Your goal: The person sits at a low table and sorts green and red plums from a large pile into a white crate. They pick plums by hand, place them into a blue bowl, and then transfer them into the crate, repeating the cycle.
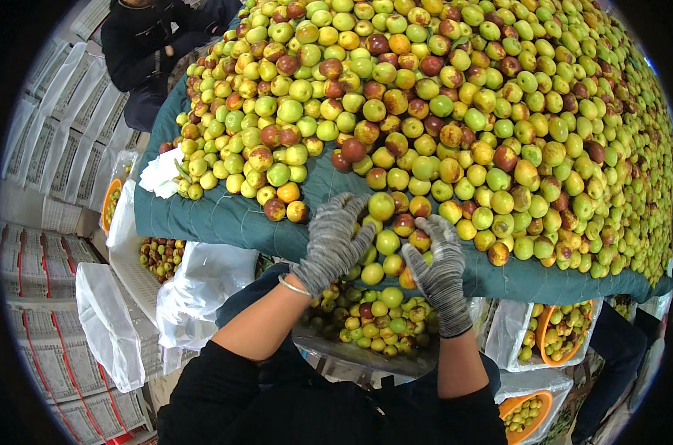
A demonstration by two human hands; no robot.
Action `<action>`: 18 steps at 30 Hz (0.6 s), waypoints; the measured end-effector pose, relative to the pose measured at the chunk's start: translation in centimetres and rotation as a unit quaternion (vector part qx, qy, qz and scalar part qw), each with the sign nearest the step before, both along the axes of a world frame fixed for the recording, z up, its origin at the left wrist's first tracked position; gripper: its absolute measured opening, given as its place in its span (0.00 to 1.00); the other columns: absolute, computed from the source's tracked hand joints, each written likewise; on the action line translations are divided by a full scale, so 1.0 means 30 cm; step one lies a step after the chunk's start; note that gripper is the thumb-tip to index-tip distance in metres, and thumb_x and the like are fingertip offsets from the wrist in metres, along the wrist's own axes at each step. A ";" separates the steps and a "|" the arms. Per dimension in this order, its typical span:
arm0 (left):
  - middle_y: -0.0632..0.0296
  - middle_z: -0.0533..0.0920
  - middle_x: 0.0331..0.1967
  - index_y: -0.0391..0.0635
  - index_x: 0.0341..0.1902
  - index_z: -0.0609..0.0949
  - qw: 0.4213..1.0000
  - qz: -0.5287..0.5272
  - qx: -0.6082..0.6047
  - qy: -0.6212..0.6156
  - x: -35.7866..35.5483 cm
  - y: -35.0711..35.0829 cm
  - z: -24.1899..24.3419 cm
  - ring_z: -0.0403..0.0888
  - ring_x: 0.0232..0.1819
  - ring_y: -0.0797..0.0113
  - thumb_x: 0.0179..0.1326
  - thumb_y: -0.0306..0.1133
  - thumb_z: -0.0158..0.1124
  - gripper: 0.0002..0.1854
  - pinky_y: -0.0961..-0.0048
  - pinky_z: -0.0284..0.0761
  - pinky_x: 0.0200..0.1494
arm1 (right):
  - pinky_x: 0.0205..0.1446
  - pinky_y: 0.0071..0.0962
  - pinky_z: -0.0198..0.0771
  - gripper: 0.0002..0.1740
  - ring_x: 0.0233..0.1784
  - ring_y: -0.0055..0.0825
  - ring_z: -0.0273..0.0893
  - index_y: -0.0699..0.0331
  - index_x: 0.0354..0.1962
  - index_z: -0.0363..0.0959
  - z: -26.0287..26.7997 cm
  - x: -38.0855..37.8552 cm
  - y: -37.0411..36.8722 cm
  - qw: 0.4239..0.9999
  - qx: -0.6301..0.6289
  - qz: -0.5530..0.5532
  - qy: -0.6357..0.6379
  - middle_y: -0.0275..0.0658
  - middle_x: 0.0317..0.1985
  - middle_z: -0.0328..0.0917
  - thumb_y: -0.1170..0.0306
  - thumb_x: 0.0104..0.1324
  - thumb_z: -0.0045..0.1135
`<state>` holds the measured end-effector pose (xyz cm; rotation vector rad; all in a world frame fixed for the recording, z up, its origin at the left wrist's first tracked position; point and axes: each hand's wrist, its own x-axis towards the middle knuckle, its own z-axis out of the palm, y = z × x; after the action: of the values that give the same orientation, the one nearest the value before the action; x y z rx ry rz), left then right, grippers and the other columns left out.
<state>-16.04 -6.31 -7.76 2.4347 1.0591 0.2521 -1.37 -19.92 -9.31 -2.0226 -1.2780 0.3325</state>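
A large heap of green, yellow and reddish-brown jujubes (pixel 425 111) lies on a dark green quilted cloth (pixel 220 222). Both hands wear grey knit gloves. At the cloth's front edge, my left hand (pixel 336 242) and my right hand (pixel 439 267) are cupped on either side of a cluster of jujubes (pixel 387 242), fingers spread and touching the outer fruits. Some of these fruits hang over the edge, above a wide container (pixel 364 353) with more jujubes inside, close to my body. Whether either hand firmly grips any single fruit cannot be told.
White plastic crates, one with a clear liner (pixel 111 328), stand at the left, near stacked crates (pixel 53 334). An orange basket (pixel 545 339) of jujubes sits in a lined crate at the right, another below it (pixel 548 409). A person (pixel 142 50) sits at the upper left; another person's leg (pixel 614 361) shows at the right.
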 end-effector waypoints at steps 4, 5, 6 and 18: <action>0.49 0.75 0.49 0.44 0.48 0.77 0.998 -0.047 0.007 -0.051 0.001 -0.073 -0.023 0.73 0.50 0.51 0.54 0.39 0.60 0.19 0.60 0.67 0.55 | 0.59 0.40 0.63 0.23 0.54 0.43 0.69 0.63 0.45 0.72 -0.002 -0.036 -0.023 0.999 0.032 0.015 0.032 0.47 0.50 0.71 0.61 0.53 0.62; 0.50 0.76 0.46 0.43 0.46 0.77 0.995 -0.046 -0.028 -0.086 0.005 -0.066 -0.027 0.74 0.47 0.52 0.54 0.38 0.60 0.17 0.61 0.68 0.53 | 0.58 0.40 0.64 0.21 0.52 0.42 0.70 0.64 0.43 0.73 -0.004 -0.044 -0.027 0.997 0.041 0.026 0.064 0.47 0.47 0.73 0.61 0.53 0.61; 0.51 0.78 0.43 0.42 0.44 0.78 0.990 -0.045 -0.062 -0.120 0.009 -0.047 -0.031 0.76 0.45 0.53 0.54 0.36 0.60 0.15 0.61 0.69 0.52 | 0.55 0.39 0.67 0.15 0.49 0.40 0.73 0.64 0.39 0.74 -0.003 -0.053 -0.034 0.996 0.058 0.032 0.065 0.47 0.44 0.75 0.66 0.55 0.59; 0.50 0.76 0.49 0.45 0.54 0.73 0.988 0.105 0.032 -0.107 0.144 0.248 -0.053 0.72 0.52 0.52 0.48 0.47 0.68 0.31 0.60 0.66 0.57 | 0.64 0.34 0.58 0.33 0.65 0.44 0.58 0.67 0.59 0.58 -0.028 0.051 0.019 0.992 -0.021 -0.110 -0.059 0.51 0.59 0.62 0.73 0.55 0.57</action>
<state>-11.73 1.13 -9.34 2.2875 1.2235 0.6104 0.15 -19.34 -10.16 -2.2227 -1.1105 0.1377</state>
